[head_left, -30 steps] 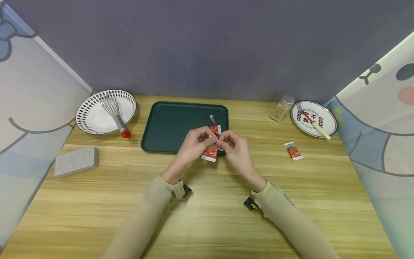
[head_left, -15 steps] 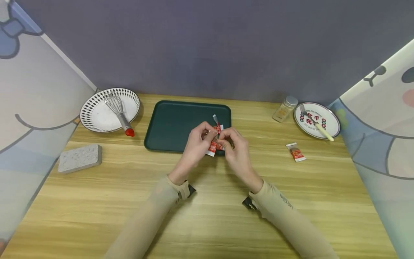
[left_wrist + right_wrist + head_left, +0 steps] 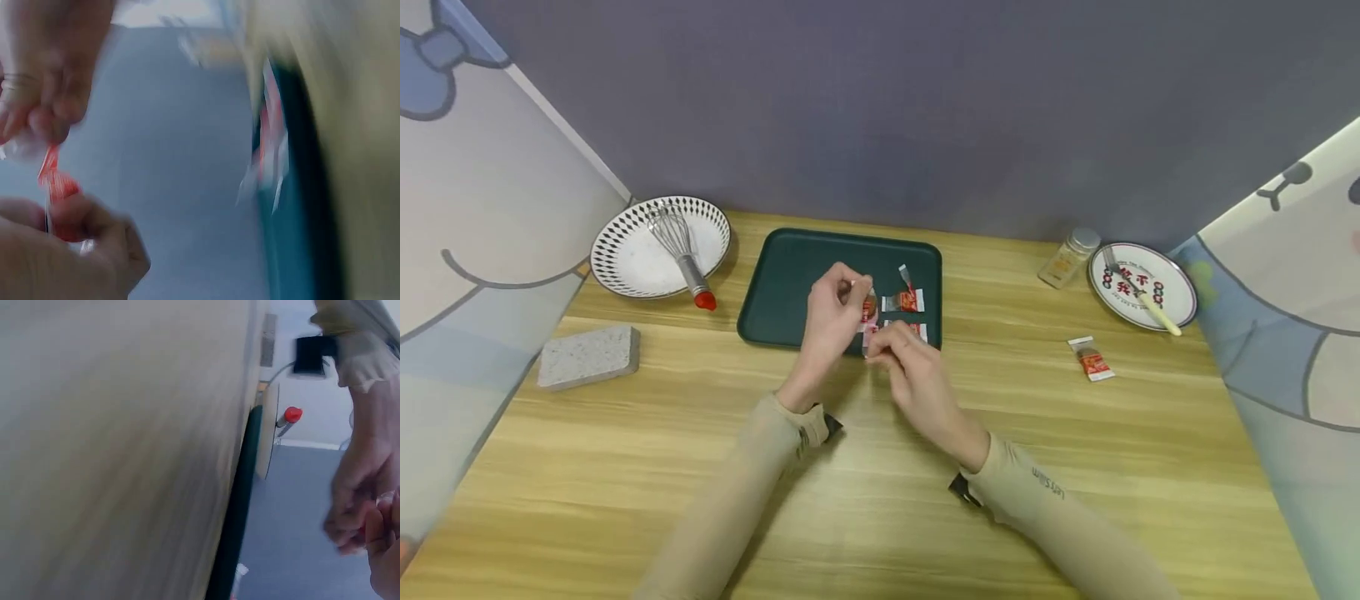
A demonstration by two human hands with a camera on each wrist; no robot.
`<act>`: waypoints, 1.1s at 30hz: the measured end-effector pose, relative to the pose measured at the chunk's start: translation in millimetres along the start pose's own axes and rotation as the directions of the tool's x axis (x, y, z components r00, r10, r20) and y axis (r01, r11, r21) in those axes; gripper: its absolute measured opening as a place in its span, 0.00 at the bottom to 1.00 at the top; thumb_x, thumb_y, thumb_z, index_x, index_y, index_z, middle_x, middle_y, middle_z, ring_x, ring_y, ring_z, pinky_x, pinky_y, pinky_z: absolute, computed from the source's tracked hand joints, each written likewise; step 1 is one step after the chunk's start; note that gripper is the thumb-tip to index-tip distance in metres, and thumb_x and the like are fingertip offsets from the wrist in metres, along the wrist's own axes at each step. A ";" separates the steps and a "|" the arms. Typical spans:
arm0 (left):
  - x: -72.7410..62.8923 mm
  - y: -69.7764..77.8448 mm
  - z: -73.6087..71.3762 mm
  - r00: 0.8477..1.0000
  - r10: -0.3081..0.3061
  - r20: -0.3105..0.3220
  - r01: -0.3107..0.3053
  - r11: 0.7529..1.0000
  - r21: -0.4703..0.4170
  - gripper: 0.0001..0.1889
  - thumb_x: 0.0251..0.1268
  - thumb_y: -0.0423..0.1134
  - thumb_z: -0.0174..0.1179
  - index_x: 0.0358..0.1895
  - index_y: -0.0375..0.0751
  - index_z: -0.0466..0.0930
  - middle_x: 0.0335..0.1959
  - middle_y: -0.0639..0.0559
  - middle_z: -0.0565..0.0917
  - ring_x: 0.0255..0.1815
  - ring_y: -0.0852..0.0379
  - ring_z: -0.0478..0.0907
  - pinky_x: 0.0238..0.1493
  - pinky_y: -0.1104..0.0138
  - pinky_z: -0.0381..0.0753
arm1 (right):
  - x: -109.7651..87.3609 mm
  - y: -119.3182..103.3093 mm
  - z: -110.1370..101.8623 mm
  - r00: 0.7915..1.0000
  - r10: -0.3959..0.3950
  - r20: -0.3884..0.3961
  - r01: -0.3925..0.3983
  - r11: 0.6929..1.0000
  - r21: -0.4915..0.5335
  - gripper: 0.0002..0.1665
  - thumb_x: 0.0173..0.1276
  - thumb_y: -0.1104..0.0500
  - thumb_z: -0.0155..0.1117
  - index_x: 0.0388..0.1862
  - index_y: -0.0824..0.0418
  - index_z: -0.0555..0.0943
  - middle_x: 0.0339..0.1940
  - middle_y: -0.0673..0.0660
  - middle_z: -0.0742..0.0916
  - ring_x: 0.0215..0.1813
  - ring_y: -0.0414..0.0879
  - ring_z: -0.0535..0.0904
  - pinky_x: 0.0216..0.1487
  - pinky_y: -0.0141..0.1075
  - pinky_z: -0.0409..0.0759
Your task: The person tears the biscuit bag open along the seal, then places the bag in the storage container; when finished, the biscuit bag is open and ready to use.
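Now that the left hand (image 3: pixel 831 315) and right hand (image 3: pixel 917 375) have pulled further apart, both pinching the red packet (image 3: pixel 61 184), I'd guess it's getting torn open.

Head view faces forward and down over the table (image 3: pixel 880 508) — close, sideways wrist views share left hand (image 3: pixel 829 312), green tray (image 3: pixel 793 287).

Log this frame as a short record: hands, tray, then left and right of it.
Left hand: pinches a red packet
Right hand: pinches the same packet's other end
Dark green tray: bears more red packets
Left of tray: bowl holding whisk; grey block
Right of tray: jar; plate bearing fork; loose packet on wooden table
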State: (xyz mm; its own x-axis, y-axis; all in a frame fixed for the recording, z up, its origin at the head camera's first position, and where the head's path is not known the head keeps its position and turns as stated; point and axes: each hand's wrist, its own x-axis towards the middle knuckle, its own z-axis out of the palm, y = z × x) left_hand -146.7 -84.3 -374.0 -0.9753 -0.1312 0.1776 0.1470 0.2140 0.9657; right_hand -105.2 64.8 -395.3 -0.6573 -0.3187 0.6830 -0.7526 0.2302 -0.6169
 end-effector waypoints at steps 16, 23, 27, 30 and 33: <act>9.8 -14.3 -38.4 0.961 -0.103 0.257 0.122 0.991 -0.058 0.08 0.81 0.29 0.60 0.55 0.28 0.83 0.43 0.37 0.87 0.36 0.37 0.85 0.42 0.53 0.88 | 35.8 28.0 -27.7 0.808 0.551 0.207 -0.581 0.804 0.127 0.22 0.88 0.63 0.53 0.71 0.76 0.70 0.60 0.72 0.82 0.58 0.67 0.83 0.59 0.56 0.83; 10.9 -31.7 -57.8 0.908 -0.257 0.331 0.286 0.957 -0.043 0.10 0.80 0.23 0.55 0.58 0.22 0.77 0.48 0.34 0.80 0.32 0.51 0.89 0.43 0.62 0.90 | 31.3 28.1 -23.9 0.683 0.563 0.465 -0.630 0.777 -0.015 0.32 0.90 0.56 0.51 0.82 0.73 0.62 0.78 0.71 0.73 0.69 0.63 0.80 0.65 0.55 0.80; 12.8 -37.4 -60.1 0.882 -0.292 0.370 0.321 0.947 -0.016 0.07 0.81 0.22 0.52 0.54 0.23 0.73 0.49 0.34 0.76 0.38 0.47 0.89 0.46 0.61 0.90 | 33.2 29.2 -17.6 0.660 0.575 0.484 -0.642 0.766 -0.033 0.33 0.90 0.54 0.50 0.83 0.71 0.61 0.81 0.69 0.70 0.74 0.61 0.77 0.66 0.55 0.80; 12.8 -39.0 -59.7 0.864 -0.315 0.393 0.320 0.946 0.053 0.05 0.81 0.22 0.52 0.52 0.24 0.71 0.51 0.33 0.75 0.44 0.39 0.89 0.48 0.62 0.89 | 35.9 30.2 -12.1 0.641 0.581 0.502 -0.640 0.766 -0.069 0.33 0.91 0.52 0.49 0.83 0.71 0.62 0.81 0.68 0.71 0.72 0.61 0.78 0.64 0.54 0.80; 11.3 -38.7 -60.5 0.867 -0.327 0.376 0.286 0.944 0.163 0.04 0.81 0.23 0.53 0.51 0.27 0.72 0.50 0.33 0.78 0.47 0.38 0.89 0.48 0.62 0.89 | 37.6 30.6 -7.3 0.616 0.586 0.527 -0.638 0.763 -0.102 0.34 0.91 0.51 0.49 0.83 0.71 0.61 0.80 0.68 0.72 0.72 0.59 0.78 0.67 0.53 0.79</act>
State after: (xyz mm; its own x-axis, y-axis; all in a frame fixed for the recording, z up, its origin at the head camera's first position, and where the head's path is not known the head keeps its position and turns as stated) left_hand -153.4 -152.7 -397.9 -0.9555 0.1803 -0.2334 -0.1669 0.3221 0.9319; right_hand -153.2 66.5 -385.7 -0.8249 -0.5460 -0.1466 -0.1592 0.4732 -0.8665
